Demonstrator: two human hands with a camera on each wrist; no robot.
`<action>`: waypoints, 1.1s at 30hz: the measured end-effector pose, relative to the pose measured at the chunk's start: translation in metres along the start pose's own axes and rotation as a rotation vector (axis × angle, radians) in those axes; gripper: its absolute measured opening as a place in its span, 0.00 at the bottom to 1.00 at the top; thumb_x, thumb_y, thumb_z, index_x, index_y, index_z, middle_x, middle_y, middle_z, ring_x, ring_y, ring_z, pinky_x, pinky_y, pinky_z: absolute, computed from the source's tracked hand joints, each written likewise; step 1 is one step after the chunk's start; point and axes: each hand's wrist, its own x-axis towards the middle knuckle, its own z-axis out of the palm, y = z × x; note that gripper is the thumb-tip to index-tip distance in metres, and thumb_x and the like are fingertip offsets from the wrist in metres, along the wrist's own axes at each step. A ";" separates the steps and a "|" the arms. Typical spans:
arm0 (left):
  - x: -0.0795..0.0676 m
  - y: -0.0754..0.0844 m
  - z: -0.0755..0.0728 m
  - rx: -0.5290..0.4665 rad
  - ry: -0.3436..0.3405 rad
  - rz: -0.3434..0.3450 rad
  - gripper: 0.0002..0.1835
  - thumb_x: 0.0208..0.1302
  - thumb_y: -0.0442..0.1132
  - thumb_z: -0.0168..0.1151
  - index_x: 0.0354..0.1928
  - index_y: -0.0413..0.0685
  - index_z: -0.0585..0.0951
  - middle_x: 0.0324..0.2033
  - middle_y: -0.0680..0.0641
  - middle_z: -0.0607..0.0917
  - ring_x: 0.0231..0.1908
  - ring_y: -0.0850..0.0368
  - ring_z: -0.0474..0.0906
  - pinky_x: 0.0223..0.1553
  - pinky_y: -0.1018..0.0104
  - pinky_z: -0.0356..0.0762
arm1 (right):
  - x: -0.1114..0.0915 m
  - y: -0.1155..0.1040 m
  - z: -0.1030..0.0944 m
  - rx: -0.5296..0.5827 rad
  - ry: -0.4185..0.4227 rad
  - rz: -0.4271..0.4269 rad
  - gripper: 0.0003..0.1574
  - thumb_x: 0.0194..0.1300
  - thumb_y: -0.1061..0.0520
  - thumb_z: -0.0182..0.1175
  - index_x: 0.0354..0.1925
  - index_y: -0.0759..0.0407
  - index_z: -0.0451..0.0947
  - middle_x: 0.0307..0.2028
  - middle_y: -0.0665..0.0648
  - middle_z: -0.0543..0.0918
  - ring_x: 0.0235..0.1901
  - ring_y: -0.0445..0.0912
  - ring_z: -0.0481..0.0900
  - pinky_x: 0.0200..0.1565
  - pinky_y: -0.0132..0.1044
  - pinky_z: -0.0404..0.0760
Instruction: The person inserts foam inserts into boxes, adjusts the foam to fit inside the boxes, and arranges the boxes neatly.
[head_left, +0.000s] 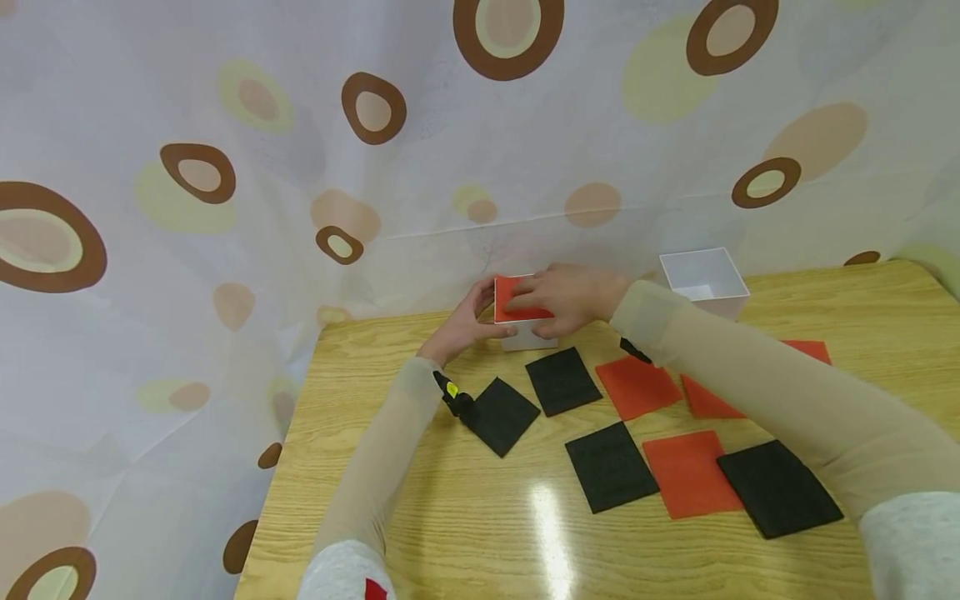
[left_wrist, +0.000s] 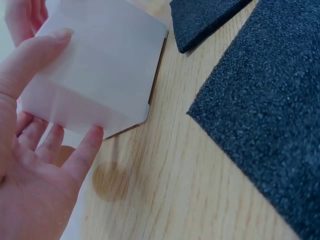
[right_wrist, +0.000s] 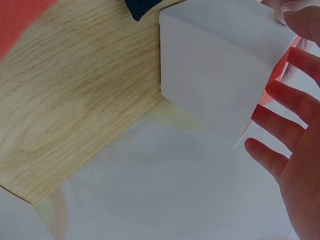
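A white box (head_left: 529, 337) stands at the back of the table, against the patterned sheet. A red square of felt-like material (head_left: 504, 290) lies at its open top. My left hand (head_left: 467, 323) holds the box, thumb on the front and fingers along the left side; in the left wrist view the white box (left_wrist: 107, 55) sits between that thumb and the fingers. My right hand (head_left: 573, 293) is over the top, fairly straight fingers touching the red square and thumb near the front rim. The right wrist view shows the red square's edge (right_wrist: 276, 75) by those fingers.
A second white box (head_left: 705, 271), open at the top, stands at the back right. Several black squares (head_left: 564, 381) and red squares (head_left: 692, 475) lie across the wooden table (head_left: 442, 525), some partly under the right forearm. The patterned sheet (head_left: 420, 183) hangs behind.
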 end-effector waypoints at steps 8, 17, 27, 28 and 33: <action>-0.001 0.000 -0.001 0.010 0.004 0.001 0.52 0.66 0.37 0.73 0.83 0.56 0.50 0.81 0.53 0.57 0.80 0.55 0.51 0.78 0.49 0.54 | 0.000 0.000 0.005 -0.047 0.033 -0.016 0.32 0.71 0.43 0.60 0.70 0.50 0.76 0.66 0.58 0.79 0.64 0.56 0.78 0.64 0.60 0.75; 0.001 -0.002 -0.001 0.006 -0.004 0.004 0.53 0.65 0.37 0.74 0.83 0.56 0.50 0.81 0.53 0.57 0.80 0.54 0.51 0.78 0.49 0.54 | -0.001 -0.002 0.008 -0.059 -0.013 0.017 0.34 0.72 0.41 0.59 0.72 0.49 0.75 0.68 0.59 0.77 0.68 0.57 0.74 0.67 0.63 0.70; 0.002 -0.001 -0.002 0.011 -0.002 -0.008 0.53 0.65 0.37 0.75 0.83 0.56 0.50 0.81 0.52 0.56 0.81 0.54 0.50 0.79 0.50 0.52 | -0.006 0.000 0.012 -0.029 0.058 0.005 0.29 0.72 0.41 0.62 0.65 0.50 0.80 0.58 0.58 0.82 0.61 0.58 0.77 0.68 0.64 0.67; 0.002 -0.001 -0.002 0.012 -0.003 -0.009 0.53 0.65 0.37 0.75 0.83 0.56 0.50 0.81 0.52 0.56 0.81 0.53 0.50 0.79 0.50 0.52 | -0.006 0.000 0.011 -0.021 0.066 0.009 0.27 0.72 0.41 0.62 0.63 0.50 0.80 0.57 0.58 0.82 0.60 0.58 0.78 0.68 0.64 0.67; 0.002 -0.001 -0.001 0.012 -0.002 -0.012 0.53 0.65 0.36 0.75 0.83 0.56 0.50 0.81 0.51 0.56 0.81 0.53 0.50 0.79 0.50 0.52 | -0.007 -0.001 0.011 -0.033 0.040 0.027 0.28 0.72 0.40 0.61 0.63 0.51 0.81 0.57 0.57 0.82 0.62 0.57 0.76 0.68 0.64 0.66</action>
